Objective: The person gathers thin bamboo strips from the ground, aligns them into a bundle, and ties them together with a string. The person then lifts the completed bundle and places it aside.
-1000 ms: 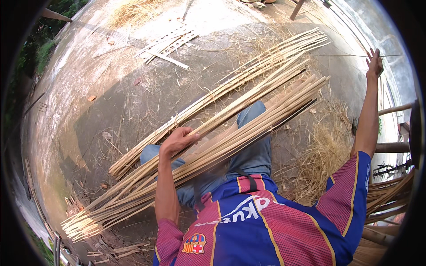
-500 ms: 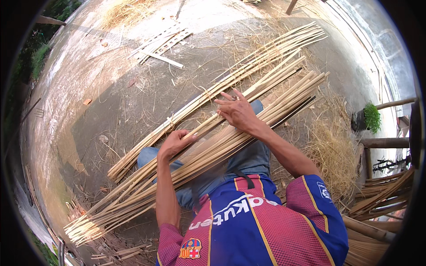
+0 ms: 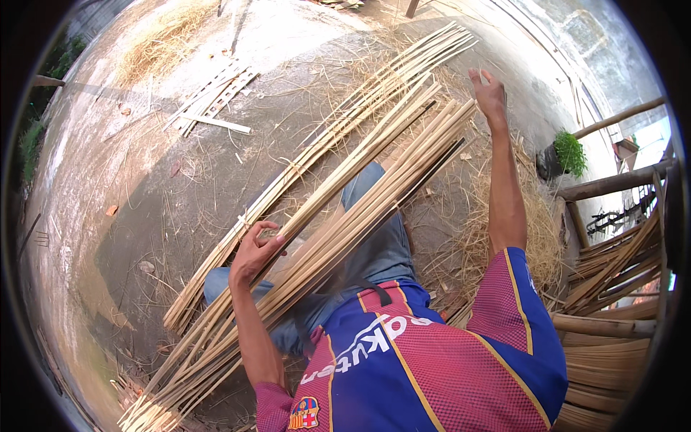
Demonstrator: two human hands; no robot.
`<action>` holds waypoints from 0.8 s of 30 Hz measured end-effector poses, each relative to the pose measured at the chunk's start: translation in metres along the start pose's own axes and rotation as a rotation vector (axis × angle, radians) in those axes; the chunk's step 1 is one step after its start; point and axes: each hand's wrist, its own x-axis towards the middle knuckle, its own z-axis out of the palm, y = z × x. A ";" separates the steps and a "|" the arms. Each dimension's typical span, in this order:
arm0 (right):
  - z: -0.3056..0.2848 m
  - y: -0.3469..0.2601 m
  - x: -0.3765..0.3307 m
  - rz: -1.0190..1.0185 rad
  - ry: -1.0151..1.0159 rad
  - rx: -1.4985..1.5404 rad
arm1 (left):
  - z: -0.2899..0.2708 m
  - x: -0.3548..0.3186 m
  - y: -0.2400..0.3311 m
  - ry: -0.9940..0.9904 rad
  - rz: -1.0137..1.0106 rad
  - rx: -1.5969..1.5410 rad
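Note:
Long split bamboo strips [image 3: 389, 205] lie slantwise across my lap in a wide, loose bundle. Beside it on the far side runs a narrower bunch of strips [image 3: 345, 169]. My left hand [image 3: 253, 252] is closed round the near end of this narrower bunch, its thumb resting on top. Raised past the far right ends of the strips, my right hand [image 3: 489, 97] has its fingers apart and half bent, with nothing visible in them. Beyond my knees, another bundle of strips [image 3: 295, 169] rests on the ground, tied in places.
Curly shavings [image 3: 479, 223] are heaped at my right. A potted plant [image 3: 565, 155] stands near wooden poles [image 3: 612, 180], with stacked strips [image 3: 612, 356] below. Far left lie flat pale slats [image 3: 212, 101] and a straw pile [image 3: 155, 47] on the concrete.
My right hand has left the narrower bunch and swung outward to the right, past the strips' far ends. My left hand stays on the bunch. The whole view has shifted somewhat.

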 end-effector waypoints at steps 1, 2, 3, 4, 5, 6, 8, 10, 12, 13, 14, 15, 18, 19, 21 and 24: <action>-0.003 0.006 -0.001 -0.023 -0.177 -0.035 | 0.002 -0.004 0.004 0.027 -0.002 -0.006; -0.002 0.014 -0.006 -0.003 -0.208 -0.042 | 0.004 -0.006 0.006 0.053 -0.004 -0.010; 0.004 0.020 -0.016 0.015 -0.242 -0.044 | 0.003 -0.002 -0.001 0.037 -0.013 0.030; 0.011 0.025 -0.023 0.032 -0.275 -0.046 | 0.000 0.006 -0.013 0.021 -0.021 0.070; 0.019 0.035 -0.029 0.018 -0.300 -0.008 | -0.001 0.011 -0.021 -0.001 -0.033 0.113; 0.025 0.046 -0.035 0.011 -0.320 0.026 | 0.005 0.008 -0.007 -0.056 -0.102 0.207; 0.028 0.049 -0.044 0.018 -0.322 0.056 | 0.014 -0.006 0.025 -0.148 -0.238 0.395; 0.015 0.035 -0.050 -0.003 -0.234 0.112 | 0.017 -0.028 0.036 -0.174 -0.152 0.471; 0.016 0.050 -0.048 -0.076 -0.107 0.113 | 0.017 -0.029 0.030 -0.168 -0.152 0.456; 0.021 0.069 -0.045 -0.072 -0.141 0.172 | 0.014 -0.015 0.015 -0.152 -0.170 0.503; 0.031 0.090 -0.041 -0.071 -0.176 0.233 | 0.014 -0.002 0.001 -0.133 -0.188 0.549; 0.033 0.088 -0.041 -0.072 -0.214 0.304 | 0.015 0.004 -0.010 -0.104 -0.161 0.521; 0.025 0.070 -0.046 -0.016 -0.170 0.213 | 0.018 0.006 -0.023 -0.076 -0.075 0.438; 0.021 0.064 -0.047 -0.002 -0.152 0.186 | 0.018 0.005 -0.022 -0.082 -0.056 0.421; 0.014 0.067 -0.048 -0.010 -0.143 0.253 | 0.022 0.001 -0.015 -0.102 -0.021 0.382; 0.002 0.034 -0.064 -0.043 -0.185 0.237 | 0.014 0.004 -0.025 -0.080 -0.069 0.294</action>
